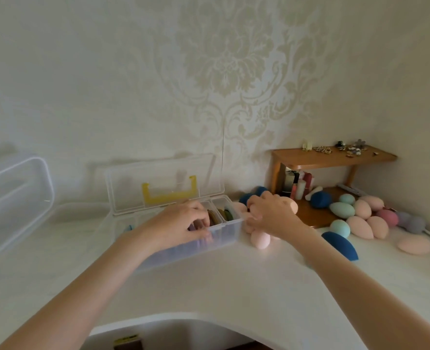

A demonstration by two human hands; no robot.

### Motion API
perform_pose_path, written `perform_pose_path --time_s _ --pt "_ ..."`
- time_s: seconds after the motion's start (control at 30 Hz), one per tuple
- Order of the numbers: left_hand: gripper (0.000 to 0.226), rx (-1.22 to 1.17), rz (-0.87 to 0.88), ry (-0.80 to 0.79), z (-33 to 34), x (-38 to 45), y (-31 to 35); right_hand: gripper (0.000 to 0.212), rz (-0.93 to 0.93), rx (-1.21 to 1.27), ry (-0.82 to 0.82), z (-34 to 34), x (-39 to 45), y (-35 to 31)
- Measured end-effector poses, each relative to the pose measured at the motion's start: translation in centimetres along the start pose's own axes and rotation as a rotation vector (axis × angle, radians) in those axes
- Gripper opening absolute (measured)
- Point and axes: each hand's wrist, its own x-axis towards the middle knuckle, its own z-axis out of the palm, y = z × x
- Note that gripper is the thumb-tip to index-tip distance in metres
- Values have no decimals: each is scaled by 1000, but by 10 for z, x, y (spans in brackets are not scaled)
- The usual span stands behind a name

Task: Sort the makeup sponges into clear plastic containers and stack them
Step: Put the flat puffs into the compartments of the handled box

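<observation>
Head view, the only 1 we get: our left hand (183,223) sits over the front-middle compartment of the clear box (224,236), fingers curled down inside, thumb against the front wall. They look to be pinching a flat lilac pad (192,226), tho the blur stops us being sure. Flat olive pads (221,215) stand on edge in the compartments just right of that hand. The lid (163,183) is up, leaning back toward the wall, yellow clasp (169,193) showing

Our right hand (272,213) is just past the box's right end, fingers bunched round peach sponges: 1 pokes out behind the knuckles (293,205), another lies on the counter (234,286) under the palm (260,239), long axis roughly toward us. We can't tell how many it really grips

What the next move turns on, as we judge it: the loose sponges all lie right of the box, so the right hand is nearer. The main heap (360,218) of peach, mint, pink and grey eggs is further right again, by the wooden shelf (332,157), w/ a navy wedge (340,245) and a flat peach puff (414,244) nearer us. Drop-off is a short carry leftward over the box's end wall. A 2nd clear tub (14,198) waits far left, near neither hand, so stacking isn't begun
</observation>
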Motion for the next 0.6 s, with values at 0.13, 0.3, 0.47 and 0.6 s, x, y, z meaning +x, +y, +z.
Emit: perform_pose_path --time_s 0.13,0.3,0.47,0.6 --pt "20 -21 0 -26 -4 -4 -6 35 175 45 24 3 -7 26" --pt "11 -32 -21 -36 -8 -5 -8 36 165 25 -111 22 -9 49" --pt "7 -26 -44 -26 -6 -2 -5 40 143 231 176 13 -7 42" --pt "28 160 -40 58 -1 2 3 52 -5 151 4 14 -3 15"
